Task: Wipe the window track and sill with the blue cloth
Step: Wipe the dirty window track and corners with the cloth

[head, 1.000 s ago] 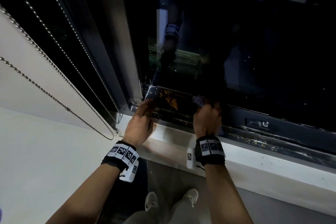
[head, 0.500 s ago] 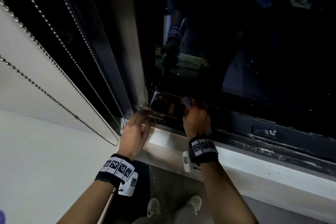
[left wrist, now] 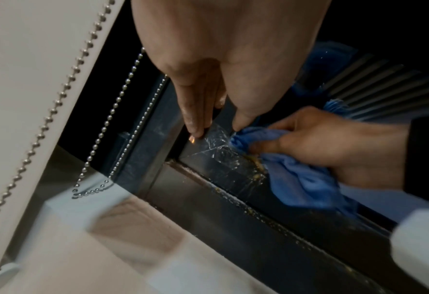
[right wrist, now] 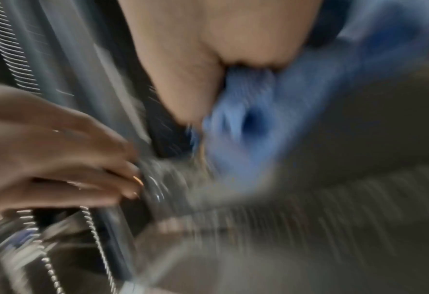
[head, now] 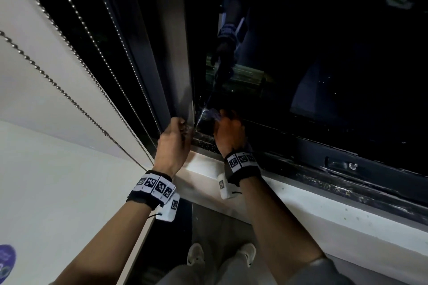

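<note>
Gripping cloth (left wrist: 296, 177), right hand (left wrist: 334, 147) presses it into track (left wrist: 233, 201) corner | left hand (left wrist: 223, 65) released, fingertips (left wrist: 196, 131) on frame (left wrist: 145, 159), I note.

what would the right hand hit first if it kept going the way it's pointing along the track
Probably the left hand. The right hand grips the blue cloth and points toward the track's corner, where the left fingertips rest on the upright frame. The cloth's front edge already seems to touch them, though depth is unclear.

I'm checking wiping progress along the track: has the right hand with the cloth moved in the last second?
Yes. The right hand has moved left along the window track, away from the latch, toward the corner.
</note>
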`<state>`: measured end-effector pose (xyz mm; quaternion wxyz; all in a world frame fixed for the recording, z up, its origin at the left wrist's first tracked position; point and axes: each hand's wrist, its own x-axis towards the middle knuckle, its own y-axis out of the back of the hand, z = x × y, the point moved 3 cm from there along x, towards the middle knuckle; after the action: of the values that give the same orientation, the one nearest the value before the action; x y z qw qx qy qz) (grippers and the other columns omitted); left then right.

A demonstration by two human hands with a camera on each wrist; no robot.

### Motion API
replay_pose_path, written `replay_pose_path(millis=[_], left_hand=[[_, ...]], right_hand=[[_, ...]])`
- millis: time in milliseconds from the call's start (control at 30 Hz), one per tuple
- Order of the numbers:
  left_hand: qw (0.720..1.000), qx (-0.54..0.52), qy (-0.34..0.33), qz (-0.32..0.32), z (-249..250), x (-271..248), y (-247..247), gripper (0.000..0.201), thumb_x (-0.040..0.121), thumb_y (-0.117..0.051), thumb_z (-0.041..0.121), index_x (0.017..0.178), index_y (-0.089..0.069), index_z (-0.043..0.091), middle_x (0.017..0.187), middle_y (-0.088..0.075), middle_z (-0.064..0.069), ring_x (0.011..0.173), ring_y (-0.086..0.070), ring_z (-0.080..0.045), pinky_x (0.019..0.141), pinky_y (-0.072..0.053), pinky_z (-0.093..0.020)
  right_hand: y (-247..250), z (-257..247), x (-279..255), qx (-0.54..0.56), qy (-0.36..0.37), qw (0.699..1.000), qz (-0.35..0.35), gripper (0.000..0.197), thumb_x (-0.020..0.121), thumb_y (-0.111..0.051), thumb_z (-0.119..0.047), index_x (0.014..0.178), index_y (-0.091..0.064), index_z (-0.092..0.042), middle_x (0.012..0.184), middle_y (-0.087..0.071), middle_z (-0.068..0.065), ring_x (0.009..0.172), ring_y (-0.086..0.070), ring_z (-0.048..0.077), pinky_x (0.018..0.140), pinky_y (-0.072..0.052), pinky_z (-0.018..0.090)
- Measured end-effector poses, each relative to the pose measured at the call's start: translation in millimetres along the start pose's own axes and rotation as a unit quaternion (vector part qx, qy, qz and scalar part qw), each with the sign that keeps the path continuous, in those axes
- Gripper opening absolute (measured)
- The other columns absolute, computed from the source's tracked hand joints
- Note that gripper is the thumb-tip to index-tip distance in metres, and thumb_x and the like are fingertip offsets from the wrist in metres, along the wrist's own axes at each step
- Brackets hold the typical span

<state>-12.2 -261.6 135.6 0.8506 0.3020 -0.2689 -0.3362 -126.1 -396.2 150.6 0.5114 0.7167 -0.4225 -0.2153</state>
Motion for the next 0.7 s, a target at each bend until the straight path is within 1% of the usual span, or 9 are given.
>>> replay_pose_path(millis=[67,133,200,233,333,433,567,633,700], left_hand=[[1.0,-0.005,-0.018,-0.01,3,-9,2,0.039,0.1,-0.067,0.016,0.135,-0.049,0.013,0.118,-0.068,-0.011,0.091,-0.073,-0.028,0.079,-0.063,-0.049],[0.998,0.0,-0.069,0.0,9,-20,11,0.048,0.099,-0.065,0.011,0.145,-0.049,0.008,0.139,-0.06,-0.012,0.112,-0.069,-0.028,0.092,-0.062,-0.046],[0.992,0.005,-0.126,0.015,17,-25,18,0.059,0.099,-0.064,0.007,0.154,-0.044,0.003,0.162,-0.042,-0.012,0.144,-0.051,-0.027,0.113,-0.051,-0.038],[0.989,0.009,-0.148,0.015,21,-25,21,0.066,0.099,-0.064,0.007,0.159,-0.037,0.002,0.17,-0.031,-0.012,0.154,-0.039,-0.026,0.118,-0.044,-0.034],[0.983,0.009,-0.182,-0.016,25,-18,20,0.087,0.097,-0.069,0.003,0.165,-0.015,-0.001,0.176,-0.004,-0.015,0.163,-0.013,-0.03,0.126,-0.035,-0.041],[0.983,0.022,-0.175,-0.055,17,-16,10,0.099,0.091,-0.071,-0.005,0.166,-0.006,0.0,0.176,0.01,-0.017,0.164,0.001,-0.034,0.125,-0.035,-0.05],[0.982,0.058,-0.157,-0.088,11,-14,5,0.107,0.087,-0.069,-0.007,0.168,0.0,0.007,0.176,0.018,-0.01,0.164,0.008,-0.029,0.11,-0.054,-0.049],[0.982,0.058,-0.155,-0.09,11,-13,6,0.106,0.087,-0.068,-0.006,0.168,0.0,0.008,0.176,0.017,-0.008,0.164,0.008,-0.027,0.109,-0.055,-0.049],[0.983,0.043,-0.157,-0.09,11,-14,9,0.105,0.088,-0.067,-0.006,0.169,-0.002,0.009,0.176,0.016,-0.006,0.164,0.006,-0.026,0.107,-0.056,-0.047]], right_hand=[[3,-8,8,0.021,0.049,0.998,-0.027,0.028,0.102,-0.056,-0.033,0.125,-0.069,-0.024,0.12,-0.073,0.013,0.105,-0.072,0.04,0.085,-0.061,0.046],[13,-9,19,0.025,0.055,0.998,0.016,0.027,0.1,-0.059,-0.031,0.125,-0.07,-0.024,0.12,-0.072,0.014,0.099,-0.073,0.041,0.079,-0.063,0.049],[15,-10,27,0.009,0.05,0.998,0.047,0.029,0.1,-0.063,-0.024,0.127,-0.07,-0.019,0.123,-0.069,0.016,0.099,-0.072,0.044,0.076,-0.062,0.053],[10,-11,27,0.001,0.046,0.999,0.029,0.031,0.102,-0.059,-0.022,0.131,-0.069,-0.02,0.13,-0.066,0.014,0.106,-0.07,0.044,0.081,-0.06,0.053],[-12,-11,19,-0.094,0.082,0.991,-0.049,0.034,0.107,-0.048,-0.014,0.136,-0.068,-0.018,0.157,-0.048,0.004,0.121,-0.064,0.042,0.094,-0.054,0.049],[-12,-5,26,-0.042,0.103,0.993,-0.032,0.036,0.105,-0.052,-0.013,0.137,-0.067,-0.02,0.153,-0.052,0.009,0.123,-0.063,0.043,0.097,-0.057,0.05],[-11,-7,38,-0.008,0.102,0.995,0.012,0.021,0.094,-0.068,-0.007,0.112,-0.077,-0.011,0.136,-0.066,0.016,0.105,-0.071,0.045,0.076,-0.063,0.054],[-21,-8,29,0.0,0.1,0.995,-0.005,0.027,0.092,-0.067,-0.001,0.118,-0.075,-0.007,0.144,-0.06,0.018,0.126,-0.06,0.046,0.092,-0.058,0.06],[-27,-4,17,0.002,0.108,0.993,-0.041,0.039,0.098,-0.059,0.001,0.134,-0.067,-0.011,0.156,-0.049,0.014,0.142,-0.046,0.039,0.114,-0.044,0.053]])
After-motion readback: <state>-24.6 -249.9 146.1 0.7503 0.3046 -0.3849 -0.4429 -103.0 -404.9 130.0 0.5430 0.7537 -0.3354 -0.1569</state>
